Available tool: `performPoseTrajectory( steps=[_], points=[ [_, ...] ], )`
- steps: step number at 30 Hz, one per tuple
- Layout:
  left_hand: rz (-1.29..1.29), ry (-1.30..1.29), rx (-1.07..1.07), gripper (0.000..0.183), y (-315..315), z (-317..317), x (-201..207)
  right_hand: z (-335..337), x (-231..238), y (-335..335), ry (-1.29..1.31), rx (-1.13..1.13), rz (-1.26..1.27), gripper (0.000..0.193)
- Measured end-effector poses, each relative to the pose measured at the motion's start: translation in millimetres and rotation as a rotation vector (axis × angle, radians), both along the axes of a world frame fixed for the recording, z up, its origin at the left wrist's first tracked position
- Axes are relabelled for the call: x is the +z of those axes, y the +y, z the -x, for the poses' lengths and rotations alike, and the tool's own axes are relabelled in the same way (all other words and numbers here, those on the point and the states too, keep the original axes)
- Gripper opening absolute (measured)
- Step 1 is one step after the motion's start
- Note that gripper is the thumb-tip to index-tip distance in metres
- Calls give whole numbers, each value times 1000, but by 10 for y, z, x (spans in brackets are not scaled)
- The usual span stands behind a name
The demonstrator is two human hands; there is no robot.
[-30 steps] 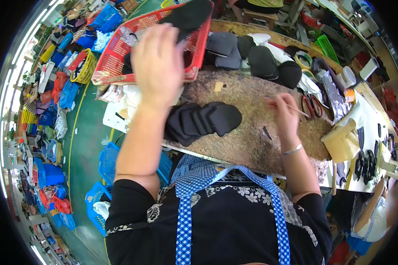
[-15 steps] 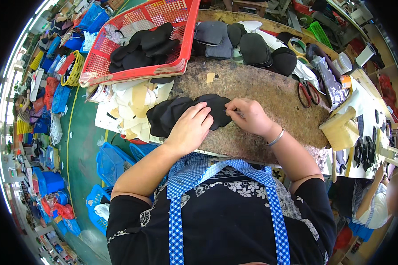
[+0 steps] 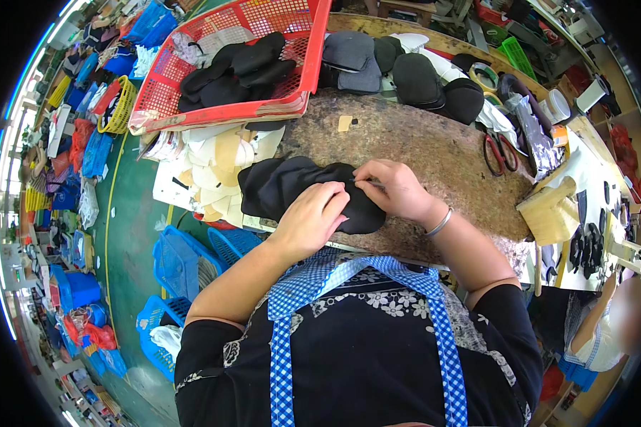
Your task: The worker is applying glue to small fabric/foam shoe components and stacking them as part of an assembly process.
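A black padded fabric piece (image 3: 363, 213) with rounded edges lies near the front of the worn table. More black pieces (image 3: 267, 186) overlap to its left. My left hand (image 3: 312, 217) is curled over the piece and grips it, thumb toward the near side. Close beside it, my right hand (image 3: 392, 186) pinches at the piece's upper surface. Whatever sits between those right fingertips is too small to make out.
At the back left stands a red plastic basket (image 3: 228, 121) with black pieces inside. Pale cut shapes (image 3: 224, 160) lie under its near side. Grey and black padded pieces (image 3: 417, 78) line the back. Red-handled scissors (image 3: 501, 154) and a wooden block (image 3: 548, 211) are right.
The black piece under my hands has turned and shifted toward me. My right hand has moved slightly left, onto the piece's upper part, and my left fingers have drawn closer together.
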State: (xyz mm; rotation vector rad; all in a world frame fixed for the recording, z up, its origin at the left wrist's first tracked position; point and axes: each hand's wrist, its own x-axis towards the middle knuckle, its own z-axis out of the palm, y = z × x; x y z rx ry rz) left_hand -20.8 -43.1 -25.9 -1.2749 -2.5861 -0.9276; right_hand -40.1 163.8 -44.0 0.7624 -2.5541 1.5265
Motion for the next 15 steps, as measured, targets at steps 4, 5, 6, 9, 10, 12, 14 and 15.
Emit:
performPoseTrajectory(
  steps=[4, 5, 6, 9, 10, 12, 14, 15],
  points=[
    [41, 13, -121, 35, -55, 23, -12, 13, 18, 16, 16, 28, -46, 10],
    [38, 8, -128, 37, -70, 24, -29, 10, 22, 19, -20, 6, -56, 10],
    [34, 3, -135, 39, -76, 23, -33, 5, 15, 14, -22, 2, -55, 10],
    [0, 28, 52, 43, -32, -32, 60, -10, -18, 20, 41, 24, -14, 9],
    [54, 48, 145, 47, -17, -51, 127, -16, -19, 36, 61, 33, -48, 8],
    [117, 48, 176, 48, -41, -69, 123, -34, 37, 37, 82, 50, -81, 8],
    [179, 50, 210, 49, -63, -80, 114, -71, 139, 40, -152, 140, 96, 6],
    [120, 68, 168, 49, -73, -80, 101, -55, 136, 48, -152, 145, 95, 6]
  ],
)
